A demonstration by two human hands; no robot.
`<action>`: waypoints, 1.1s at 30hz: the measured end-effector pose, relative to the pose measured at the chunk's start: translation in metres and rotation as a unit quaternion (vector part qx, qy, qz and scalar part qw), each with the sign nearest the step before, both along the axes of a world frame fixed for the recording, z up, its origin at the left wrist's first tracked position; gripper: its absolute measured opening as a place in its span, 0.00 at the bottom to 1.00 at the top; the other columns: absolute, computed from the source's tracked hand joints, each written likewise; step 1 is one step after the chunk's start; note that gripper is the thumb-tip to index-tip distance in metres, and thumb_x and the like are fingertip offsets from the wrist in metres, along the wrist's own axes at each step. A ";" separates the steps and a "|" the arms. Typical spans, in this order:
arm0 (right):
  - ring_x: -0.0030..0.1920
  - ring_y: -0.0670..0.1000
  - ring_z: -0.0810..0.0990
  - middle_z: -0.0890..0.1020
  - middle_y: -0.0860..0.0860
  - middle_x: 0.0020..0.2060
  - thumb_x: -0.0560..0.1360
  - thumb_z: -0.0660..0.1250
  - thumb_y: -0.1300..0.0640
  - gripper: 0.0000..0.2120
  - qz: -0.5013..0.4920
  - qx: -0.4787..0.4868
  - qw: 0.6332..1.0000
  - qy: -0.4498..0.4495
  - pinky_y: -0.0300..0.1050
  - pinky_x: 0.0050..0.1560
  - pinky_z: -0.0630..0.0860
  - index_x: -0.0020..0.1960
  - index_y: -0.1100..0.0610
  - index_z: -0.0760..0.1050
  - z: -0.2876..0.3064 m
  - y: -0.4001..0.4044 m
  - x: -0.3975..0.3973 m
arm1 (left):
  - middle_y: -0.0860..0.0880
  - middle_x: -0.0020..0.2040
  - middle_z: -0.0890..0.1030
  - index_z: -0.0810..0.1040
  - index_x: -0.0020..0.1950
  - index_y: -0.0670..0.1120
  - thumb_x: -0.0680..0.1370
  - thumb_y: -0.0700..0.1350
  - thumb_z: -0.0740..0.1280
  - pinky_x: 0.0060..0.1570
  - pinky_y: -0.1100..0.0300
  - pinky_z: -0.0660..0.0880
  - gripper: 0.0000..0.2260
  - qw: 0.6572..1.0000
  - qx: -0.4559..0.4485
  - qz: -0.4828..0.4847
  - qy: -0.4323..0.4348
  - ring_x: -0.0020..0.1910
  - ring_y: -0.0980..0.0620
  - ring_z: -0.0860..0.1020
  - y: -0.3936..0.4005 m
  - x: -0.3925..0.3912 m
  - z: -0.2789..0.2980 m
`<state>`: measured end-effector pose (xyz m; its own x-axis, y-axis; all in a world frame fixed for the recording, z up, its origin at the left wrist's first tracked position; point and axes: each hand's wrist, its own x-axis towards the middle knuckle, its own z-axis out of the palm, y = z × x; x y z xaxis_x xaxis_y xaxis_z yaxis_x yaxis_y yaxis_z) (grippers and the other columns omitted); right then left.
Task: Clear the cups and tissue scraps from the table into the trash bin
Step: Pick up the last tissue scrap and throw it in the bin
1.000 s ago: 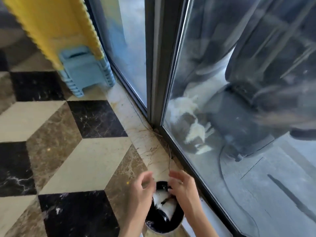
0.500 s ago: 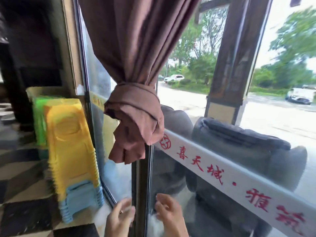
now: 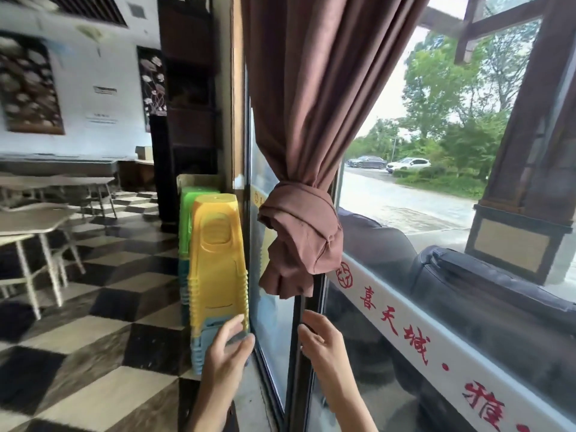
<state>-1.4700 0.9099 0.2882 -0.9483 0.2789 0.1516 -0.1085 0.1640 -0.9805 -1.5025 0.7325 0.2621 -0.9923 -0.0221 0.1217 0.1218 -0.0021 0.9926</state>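
My left hand (image 3: 229, 347) is raised low in the middle of the head view, fingers apart and holding nothing, in front of the stacked stools. My right hand (image 3: 322, 341) is beside it to the right, fingers loosely curled and empty, close to the dark window frame (image 3: 300, 353). No trash bin, cup or tissue scrap is in view. White tables (image 3: 34, 216) stand at the far left of the room.
A tall stack of yellow, green and blue plastic stools (image 3: 215, 260) stands against the glass. A brown knotted curtain (image 3: 299, 232) hangs above my hands. A large window (image 3: 436, 213) with a white banner fills the right. The checkered floor (image 3: 93, 353) spreads left.
The view has swung up from the floor and the black-lined bin, where both hands were at the rim with tissue, to the window and room. Both hands are now raised and empty.
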 end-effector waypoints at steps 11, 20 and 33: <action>0.60 0.51 0.80 0.80 0.51 0.61 0.78 0.67 0.52 0.19 0.285 -0.006 0.959 0.002 0.52 0.62 0.78 0.67 0.55 0.75 -0.009 -0.198 0.031 | 0.56 0.61 0.77 0.76 0.59 0.61 0.78 0.45 0.69 0.47 0.72 0.75 0.13 0.969 0.000 0.246 0.028 0.49 0.77 0.77 -0.192 0.134 0.006; 0.60 0.49 0.81 0.82 0.48 0.60 0.79 0.66 0.56 0.14 0.556 0.000 0.831 0.001 0.48 0.59 0.78 0.64 0.52 0.76 -0.017 -0.473 0.227 | 0.59 0.62 0.78 0.77 0.60 0.61 0.70 0.59 0.73 0.48 0.70 0.74 0.20 0.853 0.015 0.521 0.013 0.52 0.71 0.78 -0.394 0.426 0.004; 0.65 0.54 0.77 0.78 0.54 0.64 0.78 0.68 0.56 0.18 0.800 0.023 0.600 -0.019 0.57 0.68 0.73 0.66 0.59 0.74 -0.045 -0.701 0.621 | 0.44 0.52 0.81 0.76 0.63 0.36 0.77 0.27 0.64 0.50 0.58 0.74 0.15 0.628 0.008 0.778 0.023 0.47 0.47 0.80 -0.494 0.843 -0.030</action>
<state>-0.8494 0.2088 0.2428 -0.0008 -0.9957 0.0931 -0.1414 -0.0920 -0.9857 -0.6598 0.2384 0.2316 0.2353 -0.9622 0.1368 0.0166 0.1447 0.9893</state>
